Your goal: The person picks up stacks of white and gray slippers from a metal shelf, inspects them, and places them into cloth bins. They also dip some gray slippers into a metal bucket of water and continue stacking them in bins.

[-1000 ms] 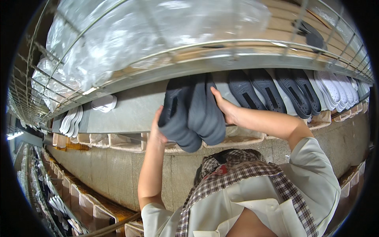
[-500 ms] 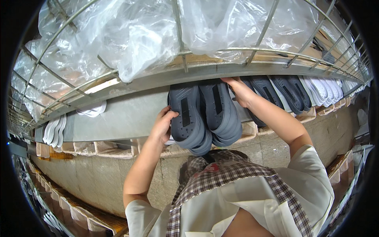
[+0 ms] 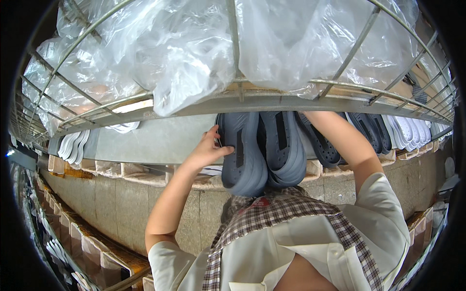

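Observation:
Two stacks of dark grey clogs (image 3: 241, 157) stand side by side on the metal shelf, heels toward me and overhanging its near edge. My left hand (image 3: 212, 149) grips the outer side of the left stack, its thumb on the top clog and its fingers along the edge. Past the right stack, my right hand (image 3: 313, 116) reaches in under the upper shelf's rim, which hides its fingers, so what it touches does not show. Another dark clog (image 3: 324, 149) lies beside that wrist, partly behind my forearm.
Above is a wire rack (image 3: 236, 46) holding clear plastic bags (image 3: 194, 63). Farther right are more dark clogs (image 3: 370, 133) and a row of white clogs (image 3: 407, 131). White shoe pieces (image 3: 75, 145) lie at the left. Fabric-lined bins (image 3: 131, 169) run below the shelf.
My right hand has gone deeper under the rim, and its fingers no longer show. The clog stacks sit slightly lower in view, with my left hand still on them.

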The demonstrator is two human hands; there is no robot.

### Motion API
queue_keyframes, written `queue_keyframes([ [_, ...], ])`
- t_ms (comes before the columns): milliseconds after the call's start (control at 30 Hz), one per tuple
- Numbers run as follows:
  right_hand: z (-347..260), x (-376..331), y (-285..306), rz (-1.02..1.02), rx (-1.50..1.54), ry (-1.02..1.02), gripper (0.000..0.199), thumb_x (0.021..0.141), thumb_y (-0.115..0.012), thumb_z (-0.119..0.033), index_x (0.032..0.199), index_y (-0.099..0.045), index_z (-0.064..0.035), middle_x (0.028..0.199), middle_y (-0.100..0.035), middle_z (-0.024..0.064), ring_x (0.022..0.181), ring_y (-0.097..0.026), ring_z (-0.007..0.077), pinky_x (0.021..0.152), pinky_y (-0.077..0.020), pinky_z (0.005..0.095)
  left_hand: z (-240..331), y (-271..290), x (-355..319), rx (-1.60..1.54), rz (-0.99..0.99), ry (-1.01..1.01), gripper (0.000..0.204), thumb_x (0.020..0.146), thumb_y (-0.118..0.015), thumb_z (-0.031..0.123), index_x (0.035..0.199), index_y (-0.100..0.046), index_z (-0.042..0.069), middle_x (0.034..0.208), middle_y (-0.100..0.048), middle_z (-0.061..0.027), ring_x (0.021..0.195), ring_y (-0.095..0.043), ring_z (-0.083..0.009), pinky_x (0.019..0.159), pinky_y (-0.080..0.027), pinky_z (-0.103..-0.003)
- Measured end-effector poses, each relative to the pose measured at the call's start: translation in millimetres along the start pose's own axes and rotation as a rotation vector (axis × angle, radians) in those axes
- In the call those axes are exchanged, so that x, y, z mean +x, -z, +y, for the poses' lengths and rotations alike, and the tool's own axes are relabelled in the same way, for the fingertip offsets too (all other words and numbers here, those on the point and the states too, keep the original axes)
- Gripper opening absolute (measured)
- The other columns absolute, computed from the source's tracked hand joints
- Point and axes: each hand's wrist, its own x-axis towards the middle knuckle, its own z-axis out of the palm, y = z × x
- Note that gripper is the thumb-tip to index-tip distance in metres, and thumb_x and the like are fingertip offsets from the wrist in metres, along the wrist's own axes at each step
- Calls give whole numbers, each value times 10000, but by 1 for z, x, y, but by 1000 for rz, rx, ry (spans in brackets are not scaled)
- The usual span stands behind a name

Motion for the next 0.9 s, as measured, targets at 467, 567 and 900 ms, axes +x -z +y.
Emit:
queue_keyframes([
  [467, -22, 5, 40, -78, -86, -112, 557, 730, -673, -249, 1197, -506, 2, 1229, -505, 136, 1112, -485, 218, 939, -383, 340, -27, 19, 141, -52, -33, 244, 676, 827, -584, 464, 1335, -390, 63, 1346, -406, -123, 1214, -402, -252, 925, -396, -414],
  [567, -23, 9, 41, -103, -104, -123, 573, 715, -681, -242, 1203, -503, 2, 1226, -507, 137, 1108, -489, 219, 934, -388, 339, 3, 39, 145, 52, -119, 196, 683, 812, -603, 467, 1331, -400, 71, 1337, -417, -118, 1209, -407, -244, 914, -402, -413],
  [900, -23, 17, 44, -241, -224, -200, 632, 666, -706, -216, 1220, -492, 3, 1216, -514, 138, 1093, -501, 224, 916, -405, 337, 45, 35, 96, 6, -280, 222, 711, 760, -664, 477, 1317, -432, 100, 1306, -453, -99, 1193, -425, -216, 876, -425, -408],
])
